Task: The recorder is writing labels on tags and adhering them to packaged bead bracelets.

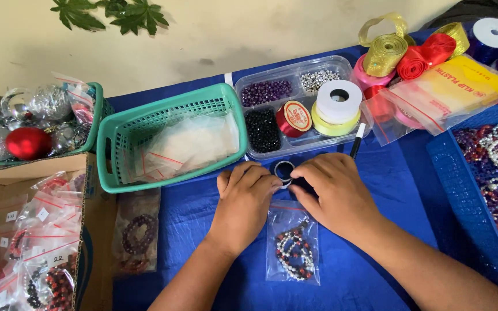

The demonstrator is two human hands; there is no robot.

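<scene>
My left hand (243,198) and my right hand (335,193) rest side by side on the blue cloth (376,247), fingertips pinching the top edge of a small clear zip bag (293,245). The bag lies flat between my wrists and holds a beaded bracelet of white, red and dark beads. Just beyond my fingertips sits a small roll of clear tape (283,170), partly hidden by my fingers. A black marker (357,141) lies a little past my right hand.
A green basket (110,144) holds empty clear bags. A clear compartment box (295,78) contains beads and ribbon rolls. Ribbon spools and a pack of plastic bags (445,92) sit back right. A blue tray (456,190) of beads stands right; a cardboard box (96,230) of bagged bracelets left.
</scene>
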